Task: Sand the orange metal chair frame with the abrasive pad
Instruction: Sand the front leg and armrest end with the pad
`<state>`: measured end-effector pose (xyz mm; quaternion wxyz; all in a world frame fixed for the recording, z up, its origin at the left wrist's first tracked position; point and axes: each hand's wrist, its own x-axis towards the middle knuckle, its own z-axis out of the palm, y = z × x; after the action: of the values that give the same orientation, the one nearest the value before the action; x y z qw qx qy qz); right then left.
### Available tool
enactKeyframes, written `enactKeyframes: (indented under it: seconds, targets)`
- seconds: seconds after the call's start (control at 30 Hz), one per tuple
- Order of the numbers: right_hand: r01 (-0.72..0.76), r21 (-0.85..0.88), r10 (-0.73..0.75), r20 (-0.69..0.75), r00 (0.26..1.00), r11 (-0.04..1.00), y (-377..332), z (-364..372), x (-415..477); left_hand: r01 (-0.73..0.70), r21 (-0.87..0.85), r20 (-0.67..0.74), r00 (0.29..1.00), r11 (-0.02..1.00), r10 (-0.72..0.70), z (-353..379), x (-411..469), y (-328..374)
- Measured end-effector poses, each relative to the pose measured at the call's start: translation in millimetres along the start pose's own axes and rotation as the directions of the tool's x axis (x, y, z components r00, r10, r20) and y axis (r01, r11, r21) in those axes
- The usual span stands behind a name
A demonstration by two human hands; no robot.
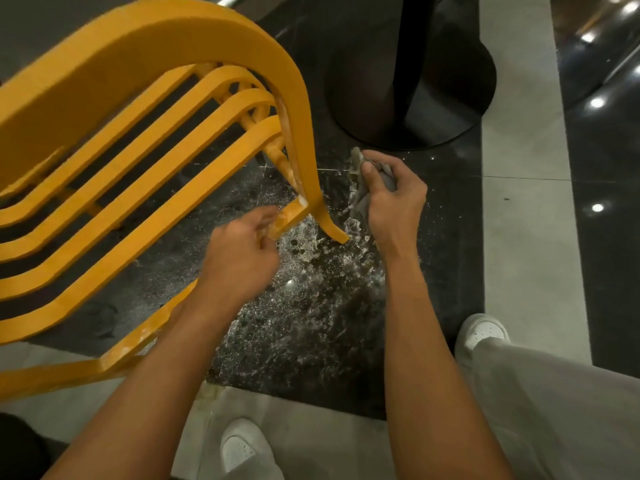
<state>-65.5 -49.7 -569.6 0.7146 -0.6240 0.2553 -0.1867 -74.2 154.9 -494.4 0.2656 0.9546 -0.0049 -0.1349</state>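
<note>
Orange metal chair frame (145, 157) tilted over, filling upper left of view; curved slats running down-left, one leg (317, 188) curving down to a tip resting on the dark speckled floor (311, 323) near centre. Pale dusty residue along lower part of leg and on the short crossbar (289, 216) joining it. Left hand (240, 256) closed round near end of that crossbar, fingers (266, 216) curled over its top edge, thumb side hidden beneath; contact with frame direct. White dust scattered on floor under and around leg tip, thickest between the two hands. Right hand (393, 199) just right of leg, apart from it, with a narrow gap of floor between. Abrasive pad (362, 195), grey and crumpled, bunched in right hand: fingers folded over it, thumb pressed on its upper part, one end sticking up past the thumb, the other hanging below the palm close to the floor. Pad not touching frame; whether its lower end touches floor cannot be told. Beyond right hand, round black pedestal base (412, 98) with upright post, close behind, bounding room on far side. Light grey floor strip (526, 237) running along right, open. White shoe (483, 332) and grey trouser leg (554, 403) at lower right; second white shoe (240, 445) at bottom centre, between forearms. Open floor between forearms, bounded left by lower frame rail (138, 341).
</note>
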Motion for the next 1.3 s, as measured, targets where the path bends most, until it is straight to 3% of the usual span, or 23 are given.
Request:
enactKeyframes:
  seconds: [0.2, 0.33, 0.43, 0.6, 0.83, 1.13, 1.3]
  targets:
    - [0.053, -0.087, -0.023, 0.31, 0.951, 0.995, -4.9, 14.3, 3.1, 0.007, 0.03, -0.075, 0.997, 1.0, -0.004, 4.4, 1.4, 1.3]
    - [0.059, -0.163, 0.002, 0.353, 0.936, 0.985, 15.1, 16.4, 2.6, 0.025, 0.015, -0.098, 0.995, 1.0, -0.023, 7.9, 1.9, 0.9]
    - [0.016, -0.28, 0.084, 0.344, 0.935, 0.96, 44.9, 11.2, 2.0, 0.014, -0.008, -0.101, 0.995, 1.0, -0.015, 9.2, 0.9, -2.1]
    - [-0.226, -0.372, 0.322, 0.219, 0.921, 0.9, 113.1, 5.6, 5.0, 0.006, -0.034, -0.12, 0.993, 0.999, -0.01, 11.1, -1.6, -1.9]
    - [-0.191, -0.536, 0.32, 0.158, 0.934, 0.823, 143.0, 10.3, 20.2, 0.011, -0.069, -0.111, 0.994, 0.998, -0.018, 10.5, -0.6, 2.1]
    - [-0.218, -0.33, 0.293, 0.197, 0.936, 0.918, 127.3, 18.3, 13.6, 0.035, -0.136, -0.084, 0.995, 0.99, -0.047, 11.8, 0.6, 5.2]
    - [-0.262, -0.453, 0.338, 0.094, 0.937, 0.852, 150.1, 17.2, 14.3, 0.041, -0.141, -0.088, 0.995, 0.989, -0.054, 12.6, -0.1, 7.3]
